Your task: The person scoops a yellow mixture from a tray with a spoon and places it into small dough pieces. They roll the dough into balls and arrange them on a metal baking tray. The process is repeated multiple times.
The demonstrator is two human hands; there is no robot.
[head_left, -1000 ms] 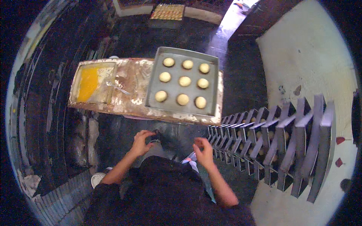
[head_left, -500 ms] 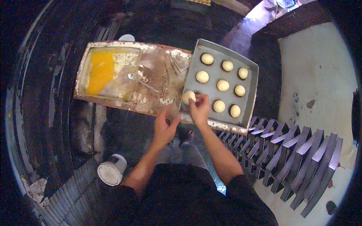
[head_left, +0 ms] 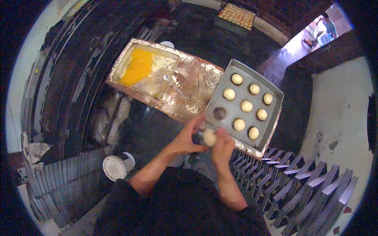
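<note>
A pale dough ball (head_left: pixel 209 137), slightly blurred, is between my two hands just off the near edge of a grey metal baking tray (head_left: pixel 236 107). The fingers of my right hand (head_left: pixel 223 148) are closed on its right side. My left hand (head_left: pixel 188 138) curves open at its left, thumb and fingers spread; whether it touches the ball I cannot tell. Several similar dough balls (head_left: pixel 247 106) sit spaced out on the tray. A dark round mark (head_left: pixel 220 113) shows on its bare metal at the near left.
The worn table (head_left: pixel 197 78) also bears a shallow pan (head_left: pixel 161 93) with yellow liquid (head_left: pixel 139 67) and a spoon (head_left: pixel 175 84). A lidded white bucket (head_left: pixel 115 167) stands low at left. Slanted metal racking (head_left: pixel 291 177) rises at right. Farther off is another filled tray (head_left: pixel 236 17).
My right hand has lifted the dough ball off the tray's near-left spot and brought it toward me. My left hand has come up beside it. The view has shifted.
</note>
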